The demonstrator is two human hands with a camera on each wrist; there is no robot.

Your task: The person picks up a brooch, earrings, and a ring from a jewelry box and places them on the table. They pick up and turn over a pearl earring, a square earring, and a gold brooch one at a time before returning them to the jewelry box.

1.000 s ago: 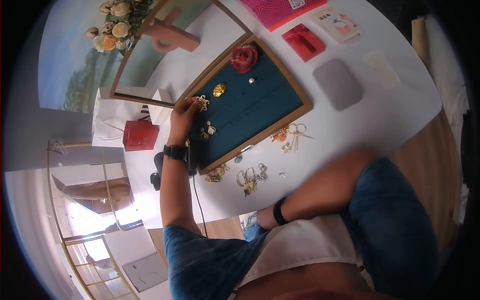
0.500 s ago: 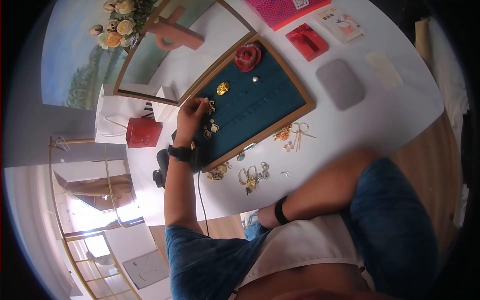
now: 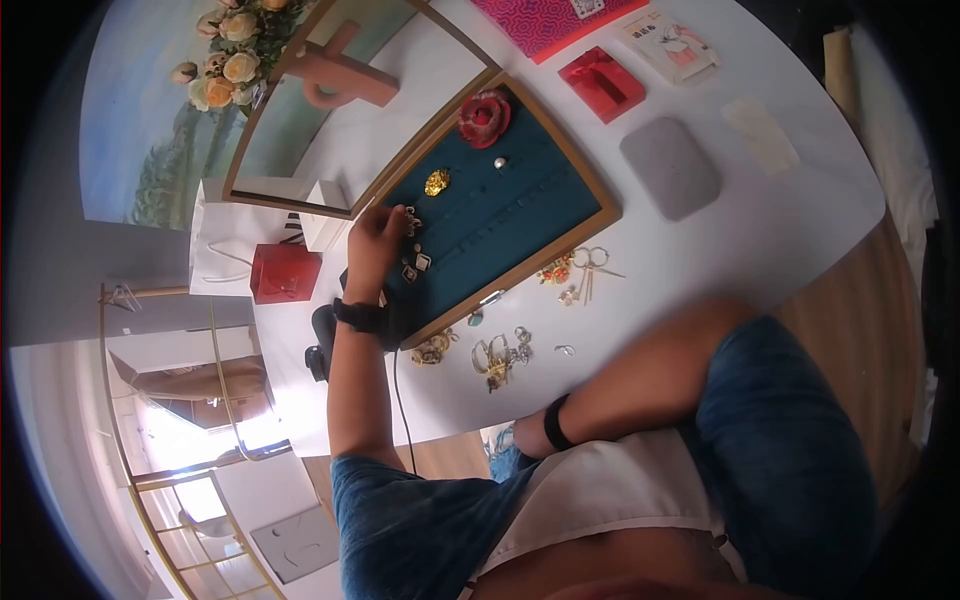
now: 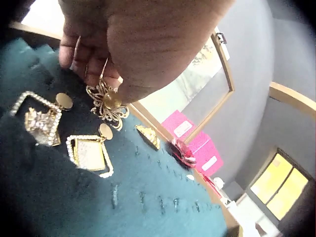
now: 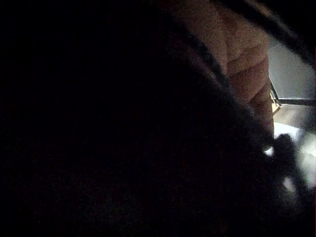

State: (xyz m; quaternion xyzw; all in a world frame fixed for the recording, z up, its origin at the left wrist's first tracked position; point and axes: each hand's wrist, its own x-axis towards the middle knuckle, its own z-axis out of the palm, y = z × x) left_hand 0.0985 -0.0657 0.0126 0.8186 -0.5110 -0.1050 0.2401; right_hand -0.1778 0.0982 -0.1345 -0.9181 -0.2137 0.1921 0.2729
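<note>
At the left edge of the blue-lined tray (image 3: 515, 215), my left hand (image 3: 373, 245) pinches a gold openwork flower piece (image 3: 413, 222). The left wrist view shows the thumb and fingers of this hand (image 4: 143, 47) at the top of the flower piece (image 4: 111, 101), with its round centre visible. Beside it on the lining lie two square earrings with pale stones (image 4: 90, 154). My right hand (image 3: 530, 438) is low near my body, partly hidden; the dark right wrist view shows only part of it (image 5: 247, 64), and no held thing is visible.
The tray's glass lid (image 3: 432, 215) stands raised behind. A gold ornament (image 3: 437, 182), red flower (image 3: 484, 119) and pearl piece (image 3: 500, 163) sit inside. Loose jewellery (image 3: 495, 362) lies in front; a grey case (image 3: 671, 169) and red box (image 3: 601, 84) are at right.
My left hand still holds the flower piece, which has shifted slightly down along the tray's edge and turned, partly covered by the fingers. The right hand has stayed in place.
</note>
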